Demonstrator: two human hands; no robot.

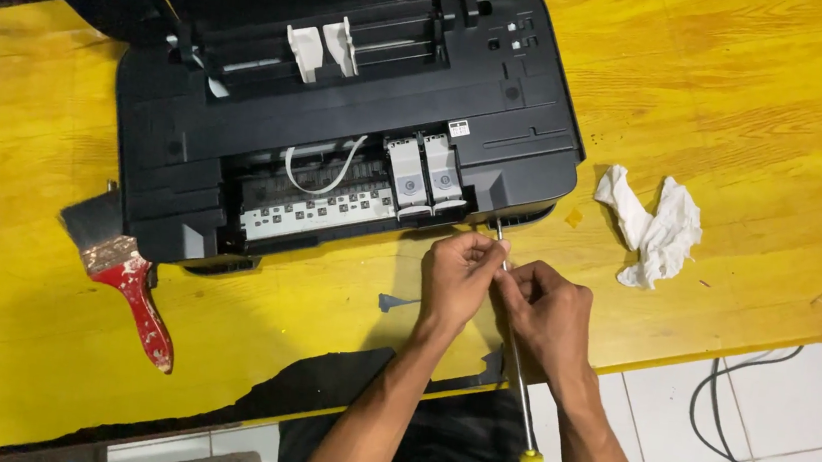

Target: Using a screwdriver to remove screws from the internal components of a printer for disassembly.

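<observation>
Head view: left hand [457, 278] and right hand [546, 314] both clenched on screwdriver [516, 347] shaft, just front of printer [341, 124]. Long axis runs from printer front edge toward person; left hand nearer tip.

yellow table [744, 112], printer [339, 144], paintbrush [130, 284], rag [652, 229]

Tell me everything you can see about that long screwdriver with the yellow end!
The screwdriver has a long, thin, shiny metal shaft and a small yellow handle. It lies slanted, its tip pointing up toward the front edge of the open black printer, its handle hanging past the yellow table's edge above white floor tiles. The left hand pinches the shaft near the tip; the right hand grips just below.
</observation>
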